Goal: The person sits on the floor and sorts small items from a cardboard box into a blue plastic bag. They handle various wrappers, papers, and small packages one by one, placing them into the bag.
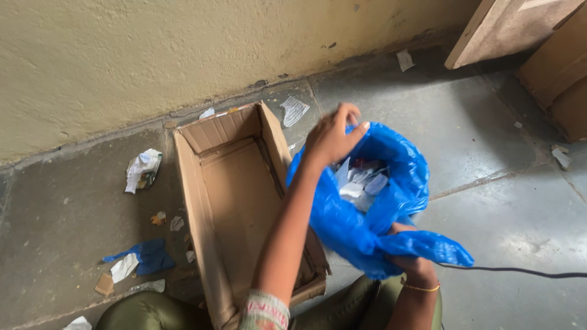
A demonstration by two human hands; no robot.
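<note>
Olive-green trouser knees (153, 313) and a patterned sleeve cuff (264, 310) are seen at the bottom edge of the frame, nearest the lens. At lower right of centre, the right hand (411, 264), with a thin gold bangle (420, 287) at the wrist, is clenched around the bunched lower part of a crumpled blue plastic bag (367, 226). At centre, the left hand (331, 137) is closed on the bag's upper rim, which is held open; white and pale paper scraps (361, 182) are visible inside. The bag is held above the grey stone floor (489, 153), just right of an open brown cardboard box (235, 201), and appears to touch the box's right wall. The box looks bare inside. Loose litter is noted on the floor at left: a crumpled printed wrapper (143, 170), a blue scrap with white paper (142, 259), small brown bits. A torn white paper (293, 110) lies by the yellowish wall (183, 49) at upper centre. A thin black cable (520, 271) runs along the floor at right. Wooden boards (513, 24) lean at upper right. Risks judged: with the bag gripped only at the rim and one bunched fold, scraps could spill if the mouth tips downward; thin plastic could tear under the clenched grip; the cable could be snagged by the bag's hanging corner.
</note>
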